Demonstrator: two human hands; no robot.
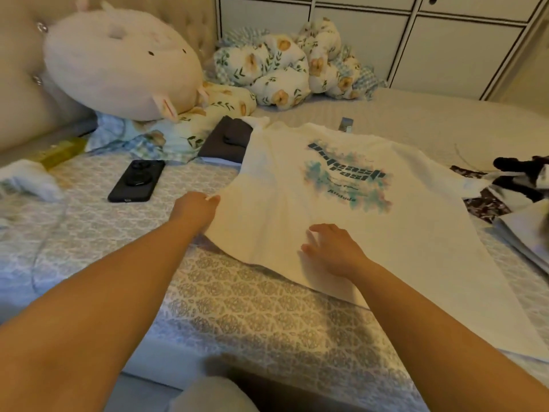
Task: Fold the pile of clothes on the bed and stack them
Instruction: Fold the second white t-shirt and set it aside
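nearest me, the patterned bed cover (252,316) carries a white t-shirt (371,233) spread flat, its teal print facing up. my right hand (332,248) rests on the shirt's near part, fingers straight and spread, grasping nothing. my left hand (194,211) is at the shirt's left edge and pinches the fabric there. i see no containers. just left of the shirt lies a black phone (136,181), face down. at the right edge, touching the shirt's side, sits a pile of dark and light clothes (517,185). beyond the shirt's far corner lies a folded dark garment (225,139), the shirt overlapping its edge. further left, a yellow bottle (61,151) lies on its side. farthest: a round plush toy (118,63), a floral quilt (285,69) bundled up, and white cabinets (416,34).
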